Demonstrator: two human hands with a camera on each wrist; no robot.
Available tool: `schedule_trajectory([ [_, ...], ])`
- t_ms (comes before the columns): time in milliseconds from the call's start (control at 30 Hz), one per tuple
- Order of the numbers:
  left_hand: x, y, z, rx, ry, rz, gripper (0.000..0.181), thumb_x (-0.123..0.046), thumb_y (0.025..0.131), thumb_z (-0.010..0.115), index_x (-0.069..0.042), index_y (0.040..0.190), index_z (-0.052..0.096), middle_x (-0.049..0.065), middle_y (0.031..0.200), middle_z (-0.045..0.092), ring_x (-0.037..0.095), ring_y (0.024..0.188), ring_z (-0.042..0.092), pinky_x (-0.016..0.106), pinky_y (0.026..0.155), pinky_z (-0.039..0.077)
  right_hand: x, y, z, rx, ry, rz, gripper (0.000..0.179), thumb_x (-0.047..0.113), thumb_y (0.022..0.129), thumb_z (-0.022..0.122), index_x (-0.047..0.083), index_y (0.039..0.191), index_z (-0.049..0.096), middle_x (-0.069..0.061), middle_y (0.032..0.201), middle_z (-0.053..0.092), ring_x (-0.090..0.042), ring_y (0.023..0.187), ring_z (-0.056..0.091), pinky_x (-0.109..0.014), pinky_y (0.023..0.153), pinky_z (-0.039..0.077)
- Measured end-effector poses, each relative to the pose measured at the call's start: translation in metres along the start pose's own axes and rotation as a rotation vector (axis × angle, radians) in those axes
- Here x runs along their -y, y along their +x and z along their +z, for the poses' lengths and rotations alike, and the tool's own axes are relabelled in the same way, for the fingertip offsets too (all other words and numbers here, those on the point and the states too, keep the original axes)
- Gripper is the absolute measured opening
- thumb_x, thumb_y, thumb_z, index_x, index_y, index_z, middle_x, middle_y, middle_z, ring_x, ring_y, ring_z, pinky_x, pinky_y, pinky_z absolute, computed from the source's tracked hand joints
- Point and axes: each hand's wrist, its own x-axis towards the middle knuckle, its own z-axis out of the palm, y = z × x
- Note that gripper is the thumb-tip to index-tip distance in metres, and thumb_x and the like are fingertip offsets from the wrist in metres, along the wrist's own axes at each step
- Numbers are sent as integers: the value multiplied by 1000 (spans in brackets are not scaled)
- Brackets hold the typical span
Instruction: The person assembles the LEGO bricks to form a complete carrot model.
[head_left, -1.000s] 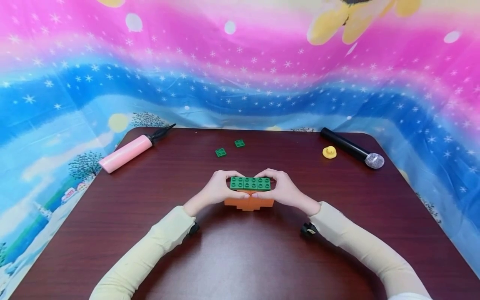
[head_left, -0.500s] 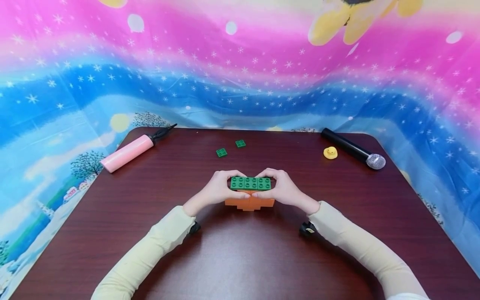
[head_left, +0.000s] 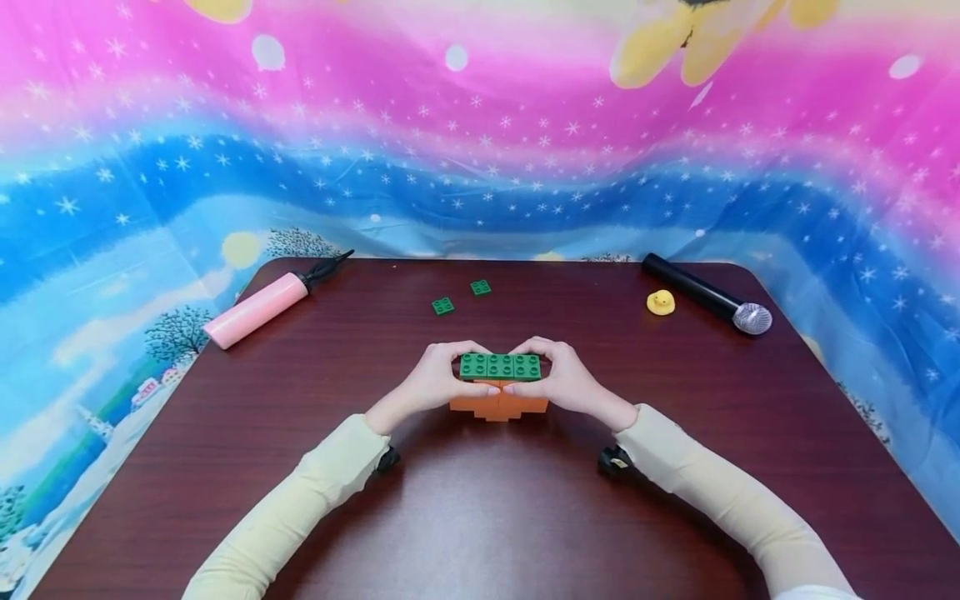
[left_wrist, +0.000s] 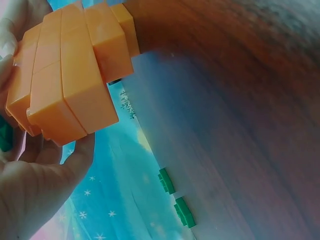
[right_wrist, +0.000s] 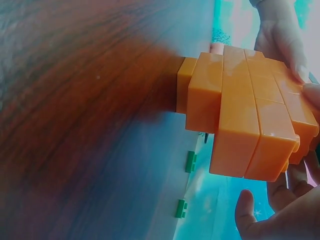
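Note:
A stack of orange toy building blocks [head_left: 498, 406], wider in its middle layers and stepped in toward the base, stands on the table. Along its top runs a row of green building blocks [head_left: 500, 367] with round studs. My left hand [head_left: 431, 377] grips the stack near the top from the left, thumb at the front and fingers behind. From the other side my right hand [head_left: 568, 379] grips it the same way, the two thumbs nearly meeting in front. Both wrist views show the layered orange blocks [left_wrist: 75, 75] [right_wrist: 237, 115] close up. The fingers at the back are partly hidden.
Two small green blocks [head_left: 442, 306] [head_left: 480, 287] lie farther back on the dark wooden table [head_left: 495, 517]. At the back left is a pink hand pump [head_left: 258, 310] with a black nozzle. A yellow rubber duck [head_left: 661, 302] and a black microphone [head_left: 705, 293] lie at the back right.

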Motion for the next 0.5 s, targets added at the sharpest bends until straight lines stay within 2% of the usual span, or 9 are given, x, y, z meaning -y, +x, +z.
schedule_trajectory([
  [367,-2,0,1,-5,-5,-4,34,-19,77,81,-13,107,67,0,83,68,14,68,60,27,66,53,-2,0,-1,-4,-5,-4,32,18,76,82,12,104,68,0,90,63,-17,75,55,-32,67,49],
  [500,0,1,-3,34,9,8,38,-23,76,82,-15,110,66,-2,87,68,14,72,61,29,68,53,-3,-1,0,-6,6,1,32,17,75,82,12,104,68,0,89,63,-16,75,55,-32,67,49],
])
